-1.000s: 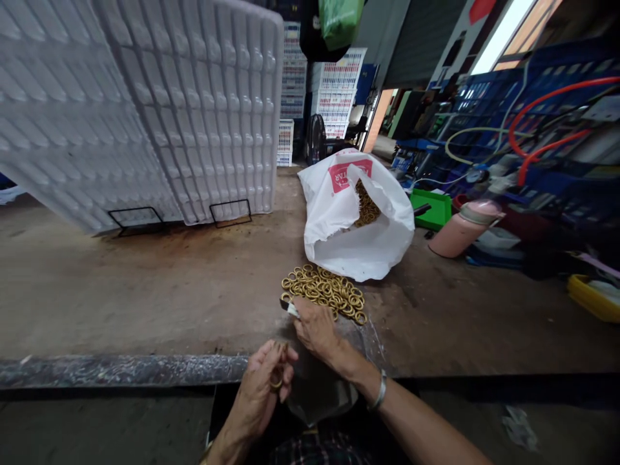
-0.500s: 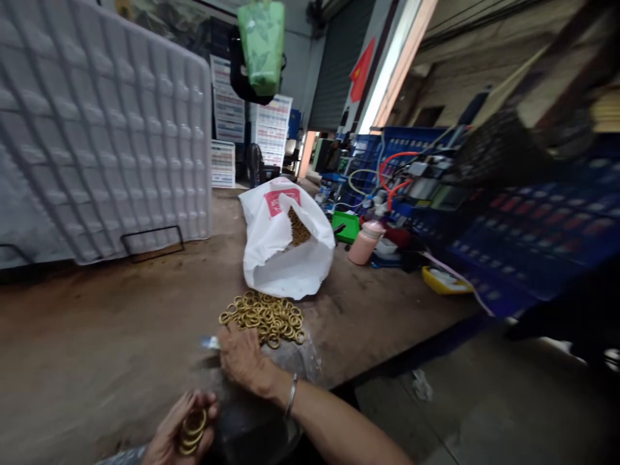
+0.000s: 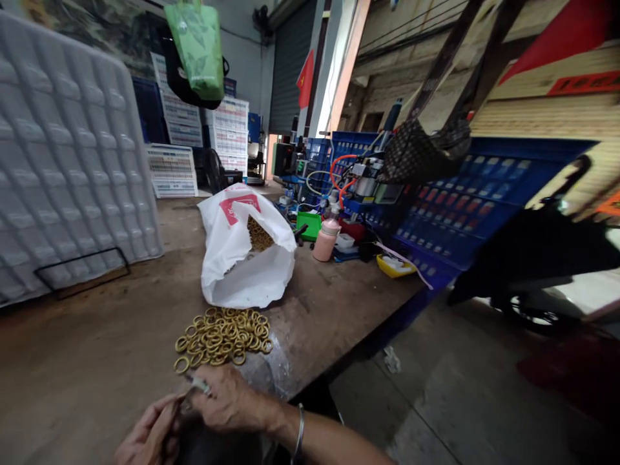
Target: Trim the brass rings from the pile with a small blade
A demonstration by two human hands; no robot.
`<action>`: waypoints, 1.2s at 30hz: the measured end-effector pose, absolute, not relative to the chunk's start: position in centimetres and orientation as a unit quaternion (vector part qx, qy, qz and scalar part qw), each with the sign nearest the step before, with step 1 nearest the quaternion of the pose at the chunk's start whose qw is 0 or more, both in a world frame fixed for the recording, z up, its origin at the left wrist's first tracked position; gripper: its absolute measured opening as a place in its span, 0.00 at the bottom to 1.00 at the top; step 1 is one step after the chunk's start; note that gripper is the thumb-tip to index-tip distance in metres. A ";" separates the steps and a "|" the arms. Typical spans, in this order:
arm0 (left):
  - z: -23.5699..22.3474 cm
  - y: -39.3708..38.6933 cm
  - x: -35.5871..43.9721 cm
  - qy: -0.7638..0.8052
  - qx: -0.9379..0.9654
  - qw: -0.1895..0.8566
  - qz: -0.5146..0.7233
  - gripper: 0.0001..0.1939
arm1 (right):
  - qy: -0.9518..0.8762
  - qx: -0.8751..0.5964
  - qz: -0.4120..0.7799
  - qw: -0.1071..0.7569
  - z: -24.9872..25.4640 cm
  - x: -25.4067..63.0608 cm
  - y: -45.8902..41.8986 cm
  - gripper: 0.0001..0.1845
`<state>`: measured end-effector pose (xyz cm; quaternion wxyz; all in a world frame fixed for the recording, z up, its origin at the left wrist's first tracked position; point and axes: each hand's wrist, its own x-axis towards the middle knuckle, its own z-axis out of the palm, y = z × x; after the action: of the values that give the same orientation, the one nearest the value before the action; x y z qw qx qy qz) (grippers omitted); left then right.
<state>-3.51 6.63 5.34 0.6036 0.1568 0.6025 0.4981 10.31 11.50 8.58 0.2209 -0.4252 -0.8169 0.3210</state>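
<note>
My left hand (image 3: 150, 429) is closed at the bottom of the view, beside my right hand. Brass-coloured rings showed in its grip half a second ago; the fingers now mostly hide them. My right hand (image 3: 230, 397), with a metal bangle (image 3: 299, 431) on its wrist, is shut on a small pale tool (image 3: 199, 383), its exact kind unclear. Its fingertips meet the left hand's fingertips. Just beyond the hands lies a pile of brass rings (image 3: 220, 336) on the worktable (image 3: 329, 303). A torn-open white sack (image 3: 247, 278) behind the pile holds more rings.
A pink bottle (image 3: 326, 240), a green tray (image 3: 309, 226) and a yellow dish (image 3: 394, 266) stand right of the sack. Large grey-white plastic panelling (image 3: 72, 142) rises at left, with a black wire frame (image 3: 82, 271) before it. Blue crates (image 3: 465, 213) stand at right.
My right hand has drawn back from the ring pile to my left hand. The left hand has turned, hiding its rings. The view has swung right.
</note>
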 end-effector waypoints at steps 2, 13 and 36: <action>6.3 6.3 -2.3 0.606 0.216 0.569 0.512 0.27 | -0.751 -0.443 0.421 0.250 8.5 10.8 11.3 0.05; 7.6 5.3 -0.2 0.583 0.379 0.521 0.495 0.14 | -0.645 -0.453 0.536 0.303 6.6 11.7 11.2 0.13; 7.2 3.2 1.4 0.537 0.350 0.590 0.491 0.18 | -0.811 -0.448 0.299 0.229 5.1 14.7 8.3 0.08</action>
<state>1.41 3.25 7.16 0.5902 0.3500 0.5371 0.4906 14.67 8.33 5.07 0.2286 -0.4485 -0.8108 0.2988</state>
